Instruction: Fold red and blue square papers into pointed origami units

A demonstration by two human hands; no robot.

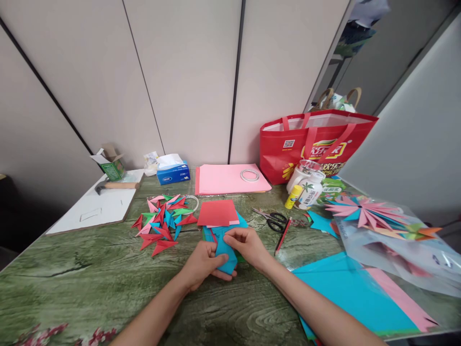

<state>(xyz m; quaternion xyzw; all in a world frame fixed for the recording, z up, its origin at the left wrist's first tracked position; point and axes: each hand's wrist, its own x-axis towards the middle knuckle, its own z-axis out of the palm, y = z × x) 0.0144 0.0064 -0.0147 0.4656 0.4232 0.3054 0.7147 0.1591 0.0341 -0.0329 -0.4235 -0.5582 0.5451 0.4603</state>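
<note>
A partly folded piece of blue paper (227, 263) is held between my two hands over the table. My left hand (204, 262) grips it from the left, thumb on top and fingers underneath. At its upper right edge, my right hand (248, 244) pinches the paper between thumb and fingers. Just beyond lies a stack of square papers with a red sheet (217, 213) on top. To the left is a pile of folded paper pieces (166, 218) in red, pink, blue and green.
Black-handled scissors (272, 220) and a red pencil (283, 236) lie to the right. Farther off stand a glue stick (293, 197), white jar (312, 189), red bag (281, 158) and tissue box (173, 173). A hammer (117, 185) rests on a white board (97, 211). Blue sheets (353, 293) lie front right.
</note>
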